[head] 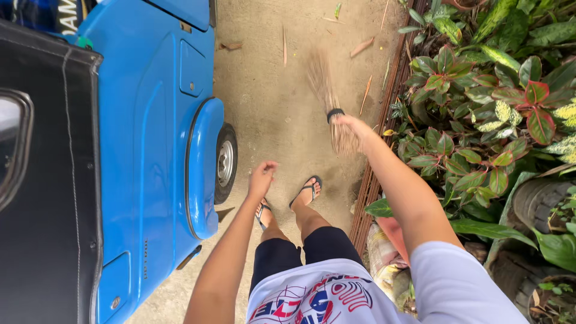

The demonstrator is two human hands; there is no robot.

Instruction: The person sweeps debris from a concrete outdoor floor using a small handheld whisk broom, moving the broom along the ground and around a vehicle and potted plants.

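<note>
My right hand (353, 125) grips a stick broom (324, 84) at its black binding band. The broom's thin brown bristles fan out blurred toward the far end of the sandy ground (270, 102). My left hand (262, 178) hangs loose in front of me with its fingers curled and holds nothing. Below it are my two feet in dark flip-flops (306, 191). Dry leaves (362, 47) lie scattered on the ground beyond the broom.
A blue vehicle body (156, 132) with a small wheel (225, 162) fills the left side. A low rusty edging (384, 114) borders a bed of red-and-green leafy plants (480, 102) on the right. Old tyres (540, 204) lie at lower right.
</note>
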